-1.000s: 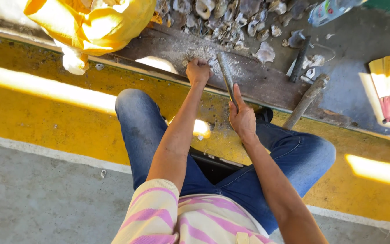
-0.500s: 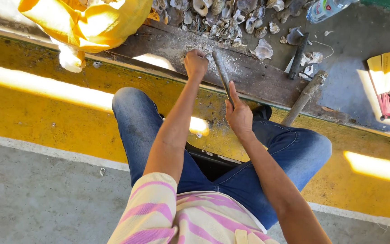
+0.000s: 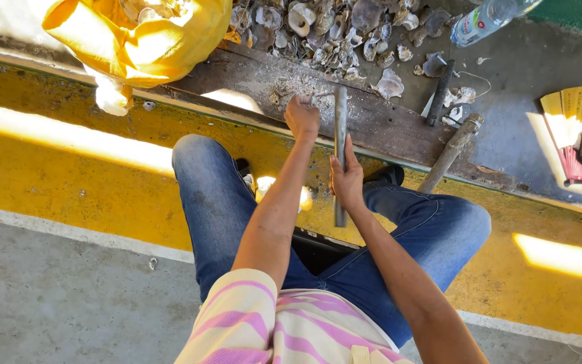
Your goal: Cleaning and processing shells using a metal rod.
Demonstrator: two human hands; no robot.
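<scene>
Right hand (image 3: 346, 180) gripping metal bar (image 3: 340, 145), left hand (image 3: 302, 116) fisted on wooden plank (image 3: 250, 74), shells (image 3: 331, 27) beyond

A big yellow sack (image 3: 139, 37) sits at the top left, at the end of the wooden plank. It is soft and crumpled, and its mouth is open. A clear plastic bottle (image 3: 490, 19) lies on its side at the top right. It has a white and blue label (image 3: 471, 22) around it.

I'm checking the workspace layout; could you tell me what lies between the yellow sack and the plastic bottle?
A heap of oyster shells lies between the yellow sack and plastic bottle, in the head view.
</scene>
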